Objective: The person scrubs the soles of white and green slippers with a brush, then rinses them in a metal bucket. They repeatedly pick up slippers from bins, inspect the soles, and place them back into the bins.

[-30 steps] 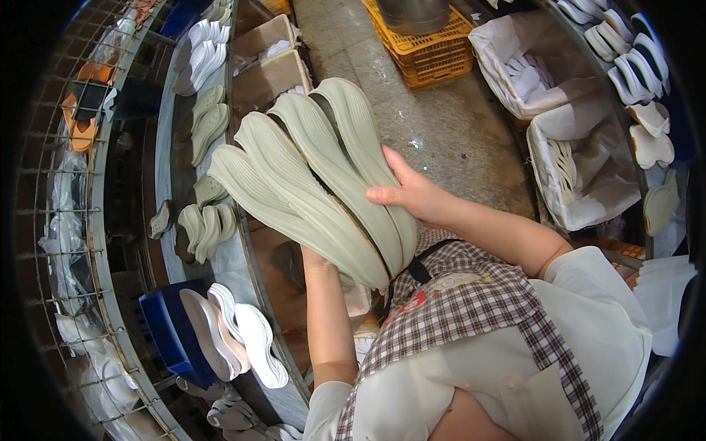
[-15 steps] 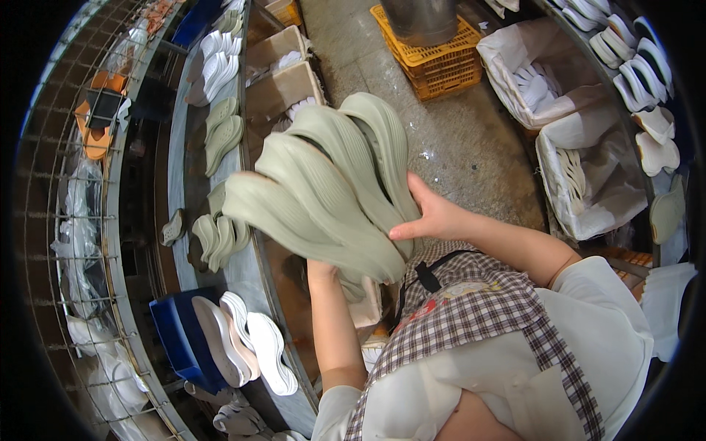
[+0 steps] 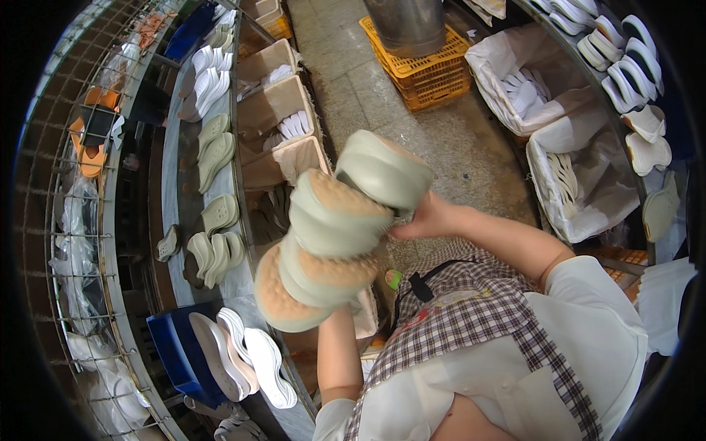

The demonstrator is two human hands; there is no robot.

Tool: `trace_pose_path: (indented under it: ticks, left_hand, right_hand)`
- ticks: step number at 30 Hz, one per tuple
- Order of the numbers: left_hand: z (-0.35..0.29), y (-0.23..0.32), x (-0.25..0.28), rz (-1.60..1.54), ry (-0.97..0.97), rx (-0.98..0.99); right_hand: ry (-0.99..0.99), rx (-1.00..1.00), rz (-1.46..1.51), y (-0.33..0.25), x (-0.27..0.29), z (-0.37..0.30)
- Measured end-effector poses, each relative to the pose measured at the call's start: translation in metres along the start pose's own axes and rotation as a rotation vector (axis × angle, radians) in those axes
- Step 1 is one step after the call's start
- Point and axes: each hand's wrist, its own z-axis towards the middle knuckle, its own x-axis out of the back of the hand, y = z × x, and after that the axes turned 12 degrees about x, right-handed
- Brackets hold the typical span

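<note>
A bundle of several pale green shoe soles [image 3: 346,228] is in the air before me, held between my two hands. The soles lie side by side and tilted, with bumpy tan faces showing on their near left sides; they are somewhat blurred. My right hand [image 3: 428,217] is closed on the bundle's right end, its thumb pointing left and its other fingers partly hidden. From below, my left forearm [image 3: 339,353] runs up behind the bundle's lower left end. My left hand bears that end, with its fingers hidden by the soles.
On the left, a metal shelf [image 3: 254,294] carries green and white soles and a blue bin [image 3: 173,345]. Cloth-lined bins [image 3: 283,99] stand beyond it. Lined baskets [image 3: 540,165] with white soles stand on the right. A yellow crate stack [image 3: 441,84] bears a metal drum [image 3: 408,26].
The soles have been tipped, so their tan faces now show instead of mostly the ribbed green sides. The bundle's far end has come down toward me.
</note>
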Motion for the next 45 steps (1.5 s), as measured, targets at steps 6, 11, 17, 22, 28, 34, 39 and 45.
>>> trace_pose_path:
  ticks: [6,11,17,22,28,34,39,45]
  left_hand:
    - [-0.022,-0.024,-0.008,-0.339,-0.238,0.203]
    - [-0.01,-0.016,0.001,-0.477,-0.36,0.219]
    - [-0.005,-0.016,0.003,-0.639,-0.463,0.248]
    - [-0.003,-0.014,0.007,-0.766,-0.536,0.28]
    - [0.003,-0.009,0.003,-0.854,-0.586,0.267]
    - [0.006,-0.006,0.003,-0.9,-0.613,0.275]
    - [0.008,-0.006,0.005,-0.962,-0.653,0.241]
    - [-0.003,0.006,-0.001,-0.939,-0.557,0.166]
  right_hand:
    - [-0.241,0.281,-0.132,0.019,0.037,0.017]
    - [-0.121,-0.415,1.036,0.006,0.031,0.007]
    - [0.049,-0.478,1.138,-0.021,-0.004,0.002]
    - [0.295,-0.523,1.597,-0.018,0.003,0.003]
    - [0.383,-0.556,1.742,-0.006,0.003,-0.008]
    - [0.388,-0.551,1.726,0.001,-0.026,-0.019]
    - [0.476,-0.5,2.243,0.008,-0.035,-0.033]
    - [0.486,-0.609,1.984,0.008,-0.028,-0.038]
